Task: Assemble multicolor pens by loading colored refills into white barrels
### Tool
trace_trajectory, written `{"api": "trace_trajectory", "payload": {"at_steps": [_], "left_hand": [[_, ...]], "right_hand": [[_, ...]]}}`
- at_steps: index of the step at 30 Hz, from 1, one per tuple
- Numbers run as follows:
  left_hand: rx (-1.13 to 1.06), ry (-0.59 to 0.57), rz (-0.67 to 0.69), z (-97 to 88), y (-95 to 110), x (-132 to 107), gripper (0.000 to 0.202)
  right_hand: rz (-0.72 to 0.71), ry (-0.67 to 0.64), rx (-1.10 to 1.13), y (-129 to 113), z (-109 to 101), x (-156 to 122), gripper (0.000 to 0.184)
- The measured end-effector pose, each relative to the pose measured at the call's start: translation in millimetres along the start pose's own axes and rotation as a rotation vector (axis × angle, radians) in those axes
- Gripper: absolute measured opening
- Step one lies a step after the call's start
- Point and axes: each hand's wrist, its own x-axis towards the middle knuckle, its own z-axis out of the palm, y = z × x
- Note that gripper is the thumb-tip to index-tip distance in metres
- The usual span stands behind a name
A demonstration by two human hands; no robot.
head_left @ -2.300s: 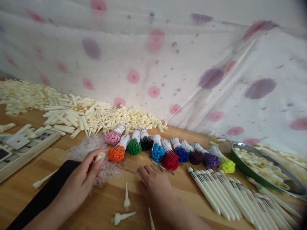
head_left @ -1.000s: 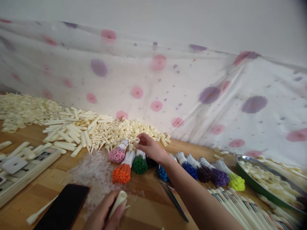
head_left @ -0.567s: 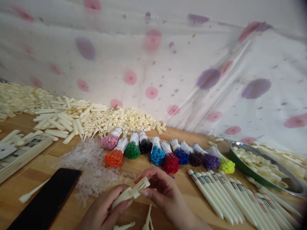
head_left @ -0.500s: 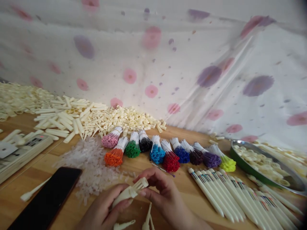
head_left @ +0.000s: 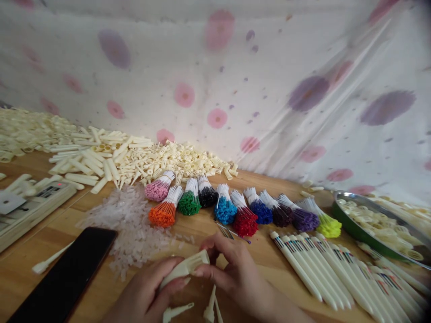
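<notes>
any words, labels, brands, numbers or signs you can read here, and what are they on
No readable text or signs.
Power strip: any markings on its dark panel are too small to read.
Smartphone: dark, no text visible.
Held pen barrel and multicolour pens: no lettering I can make out.

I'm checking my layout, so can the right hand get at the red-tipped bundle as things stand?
Probably yes: the red-tipped bundle lies just beyond the right hand, with only slim loose items between, though that hand's grip is on the cream tube.
</notes>
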Motion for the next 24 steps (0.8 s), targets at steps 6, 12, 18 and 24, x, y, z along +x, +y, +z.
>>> {"api": "trace_trajectory", "payload": {"at_steps": [6, 12, 18, 24], "left_hand": [[0.049, -0.071, -0.003, -1.4, 4, 1, 0.025], [-0.286, -0.268, -0.299, -7.0, 13, 2, 0.040], [-0.891, -0.385, -0.683, -3.9, 12, 0, 0.047], [-1.295, -0.549, -0.805, -3.9, 18, 4, 0.049]], "right_hand": [[-0.016, -0.021, -0.251, 6, -2, 2, 0.045], [-0.037, -0.178, -0.160, -8, -15, 3, 0.031], [-0.122, -0.207, -0.114, -14, -24, 1, 0.013], [-0.183, -0.232, -0.033, -14, -26, 4, 0.012]]}}
